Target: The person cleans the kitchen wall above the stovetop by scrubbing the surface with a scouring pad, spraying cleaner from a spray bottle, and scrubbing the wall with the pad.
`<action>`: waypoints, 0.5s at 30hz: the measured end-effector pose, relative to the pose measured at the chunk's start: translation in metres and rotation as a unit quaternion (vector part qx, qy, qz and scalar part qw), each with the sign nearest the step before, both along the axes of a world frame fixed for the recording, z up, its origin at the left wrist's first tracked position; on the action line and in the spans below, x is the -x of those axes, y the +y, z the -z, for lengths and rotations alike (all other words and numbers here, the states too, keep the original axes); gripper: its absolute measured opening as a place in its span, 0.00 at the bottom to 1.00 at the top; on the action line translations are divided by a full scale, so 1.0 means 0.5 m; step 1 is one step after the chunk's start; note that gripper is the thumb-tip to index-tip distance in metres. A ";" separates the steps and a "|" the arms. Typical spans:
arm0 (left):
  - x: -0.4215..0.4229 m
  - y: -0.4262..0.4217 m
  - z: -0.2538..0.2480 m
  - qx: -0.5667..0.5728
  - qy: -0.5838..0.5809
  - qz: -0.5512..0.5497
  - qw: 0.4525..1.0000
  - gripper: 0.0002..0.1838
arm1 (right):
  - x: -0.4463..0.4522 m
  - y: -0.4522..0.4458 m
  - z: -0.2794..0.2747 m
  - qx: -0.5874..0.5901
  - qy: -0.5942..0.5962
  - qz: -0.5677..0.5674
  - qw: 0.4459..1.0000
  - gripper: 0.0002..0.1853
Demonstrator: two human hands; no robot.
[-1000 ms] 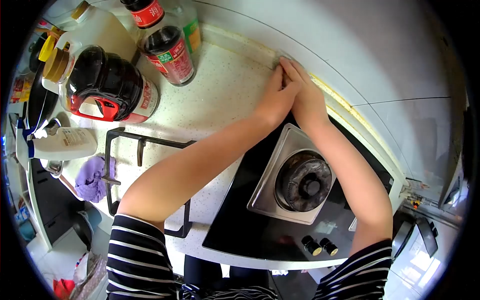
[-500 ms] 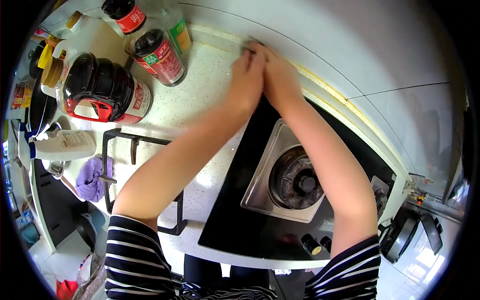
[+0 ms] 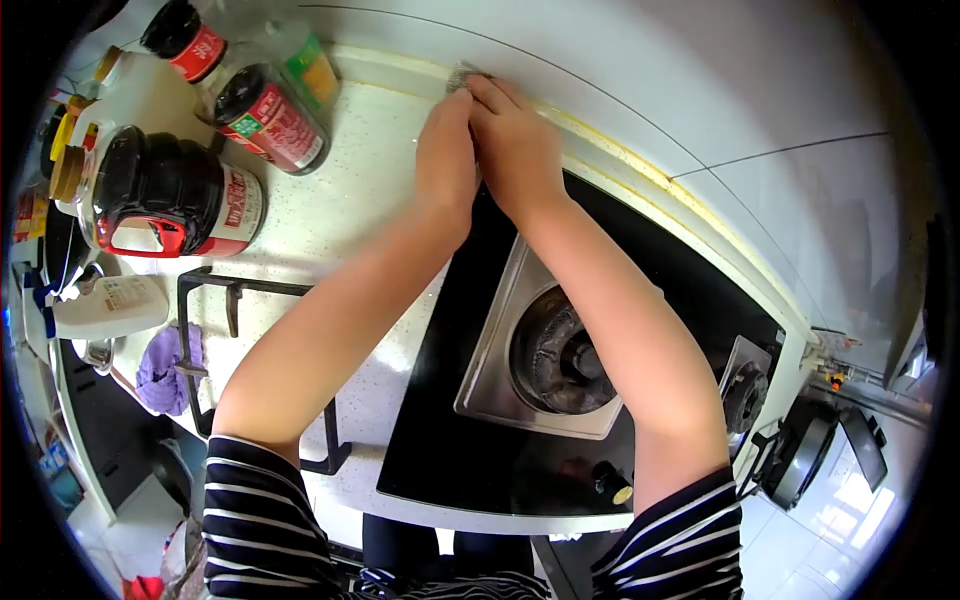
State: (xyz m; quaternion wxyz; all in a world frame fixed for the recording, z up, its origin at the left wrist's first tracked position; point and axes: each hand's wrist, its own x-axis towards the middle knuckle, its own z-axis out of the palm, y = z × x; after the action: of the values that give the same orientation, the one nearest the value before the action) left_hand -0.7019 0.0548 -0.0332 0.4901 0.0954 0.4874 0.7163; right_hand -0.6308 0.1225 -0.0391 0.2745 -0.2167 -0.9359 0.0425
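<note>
Both hands meet at the back edge of the counter, against the raised strip [image 3: 400,72] below the wall. A grey, mesh-like steel wool scrubber [image 3: 463,76] pokes out beyond the fingertips. My right hand [image 3: 515,145] is closed, its fingers bent over the scrubber and pressed to the strip. Beside it, touching, my left hand [image 3: 446,155] is closed too, fingers at the scrubber's near side. Most of the scrubber is hidden by the fingers. Yellowish grime [image 3: 620,150] runs along the strip to the right of the hands.
Below my right forearm lies a black gas hob [image 3: 430,440] with an exposed burner [image 3: 565,350]. A black pan support [image 3: 333,430] rests on the counter under my left forearm. Sauce bottles [image 3: 270,120], a big dark jug [image 3: 165,195] and a purple cloth [image 3: 168,370] are at left.
My hands, still together, have shifted left in the picture along the back strip. The whole view has moved slightly, and more of the scrubber shows now.
</note>
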 end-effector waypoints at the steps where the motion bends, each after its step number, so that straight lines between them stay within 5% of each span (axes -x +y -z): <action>1: -0.005 0.005 0.000 0.008 0.003 0.000 1.000 0.20 | -0.007 0.003 0.001 -0.010 0.002 -0.008 1.000 0.16; 7: -0.117 0.041 0.011 -0.011 0.033 0.073 0.997 0.30 | -0.162 0.030 -0.013 0.011 -0.036 0.030 0.999 0.17; 15: -0.181 0.061 -0.037 -0.021 -0.058 0.293 0.954 0.23 | -0.296 0.028 -0.042 0.030 -0.039 0.114 0.992 0.24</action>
State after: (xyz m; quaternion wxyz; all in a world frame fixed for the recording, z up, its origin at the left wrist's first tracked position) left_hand -0.6113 0.0851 -0.0149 0.7035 0.2028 0.3938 0.5558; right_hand -0.4830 0.1364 -0.0180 0.2343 -0.3314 -0.9134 0.0301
